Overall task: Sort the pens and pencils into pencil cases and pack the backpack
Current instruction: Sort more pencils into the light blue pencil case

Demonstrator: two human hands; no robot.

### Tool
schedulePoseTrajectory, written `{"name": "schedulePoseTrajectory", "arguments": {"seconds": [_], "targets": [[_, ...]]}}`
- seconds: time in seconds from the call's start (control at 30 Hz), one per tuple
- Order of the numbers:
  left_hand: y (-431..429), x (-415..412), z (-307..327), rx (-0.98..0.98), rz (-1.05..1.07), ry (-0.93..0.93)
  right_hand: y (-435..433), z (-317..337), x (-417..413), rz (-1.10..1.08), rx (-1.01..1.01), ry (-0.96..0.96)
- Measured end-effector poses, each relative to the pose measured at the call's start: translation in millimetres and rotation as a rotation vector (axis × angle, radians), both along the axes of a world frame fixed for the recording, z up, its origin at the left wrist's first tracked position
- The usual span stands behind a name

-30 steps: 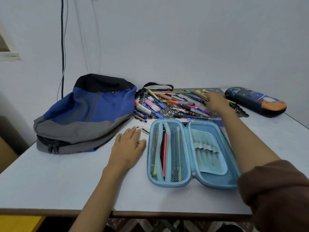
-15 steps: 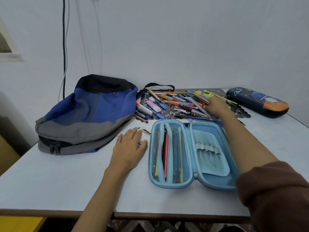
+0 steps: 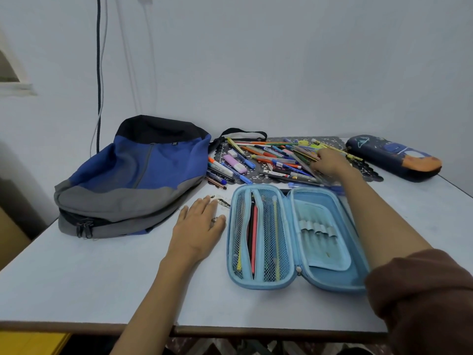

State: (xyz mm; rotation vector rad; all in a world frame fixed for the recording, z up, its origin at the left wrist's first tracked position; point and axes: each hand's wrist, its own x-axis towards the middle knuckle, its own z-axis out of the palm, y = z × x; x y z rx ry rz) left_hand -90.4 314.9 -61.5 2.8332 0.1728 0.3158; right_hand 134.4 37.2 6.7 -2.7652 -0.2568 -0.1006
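On a white table (image 3: 102,278), the left hand (image 3: 197,231) lies flat, fingers spread, beside the open blue pencil case (image 3: 330,278); the right hand (image 3: 331,162) reaches into the pens and pencils (image 3: 268,160) behind it, grip impossible to tell

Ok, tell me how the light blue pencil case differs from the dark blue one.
The light blue pencil case lies opened flat near the front of the table; the dark blue pencil case is closed, at the far right. The light blue one is plain and shows pens by its mesh pocket; the dark blue one bears a printed picture with an orange patch, and its contents are hidden. Both are oblong cases lying on the table.
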Motion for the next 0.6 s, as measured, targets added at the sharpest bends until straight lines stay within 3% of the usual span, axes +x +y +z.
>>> {"name": "schedulePoseTrajectory", "arguments": {"seconds": [0.13,0.33,0.5,0.6], "targets": [[-1.3,-0.7,1.6,-0.002,0.001,0.02,-1.8,4.4,-1.3,-0.064,-0.004,0.011],[-0.6,0.1,-0.1,0.012,0.001,0.015,-15.3,10.5,-5.5,-0.208,0.235,-0.053],[-0.4,-0.5,0.1,0.008,-0.003,0.023,-10.2,9.9,1.1,0.029,0.35,-0.022],[-0.2,-0.2,0.3,-0.002,0.006,0.015,-1.6,3.8,4.5,0.127,0.284,0.117]]}}
